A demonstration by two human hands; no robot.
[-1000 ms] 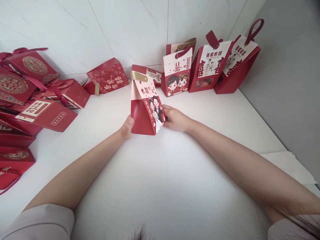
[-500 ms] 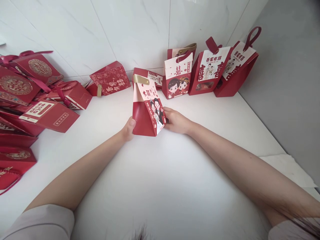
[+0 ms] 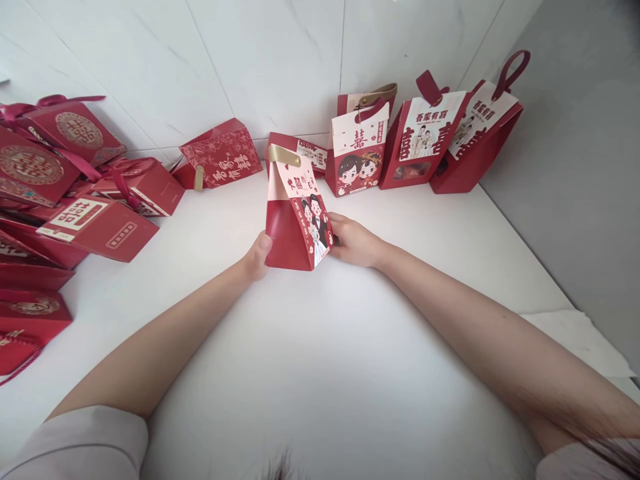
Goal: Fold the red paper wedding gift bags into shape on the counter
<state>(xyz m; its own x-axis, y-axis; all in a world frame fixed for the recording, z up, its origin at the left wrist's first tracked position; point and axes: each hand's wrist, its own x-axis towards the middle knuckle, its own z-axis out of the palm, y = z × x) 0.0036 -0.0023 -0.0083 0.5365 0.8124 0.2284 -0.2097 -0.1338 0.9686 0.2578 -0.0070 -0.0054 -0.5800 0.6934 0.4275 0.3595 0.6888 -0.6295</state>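
1. Your left hand (image 3: 257, 257) grips the left side of the box (image 3: 290, 230), thumb against it.
2. Your right hand (image 3: 354, 241) holds the right side, fingers partly hidden.
3. Between them the box is upright, at the middle of the counter (image 3: 300, 373), gold strap (image 3: 285, 157) on top.
4. Far right, a row of boxes (image 3: 425, 143) stands by the wall (image 3: 280, 60).
5. Left lies a pile of boxes (image 3: 107, 230).

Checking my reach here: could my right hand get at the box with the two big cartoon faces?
Probably yes, once your right hand lets go of the bride-and-groom box: the box with the faces stands beyond that hand, with white tabletop between.
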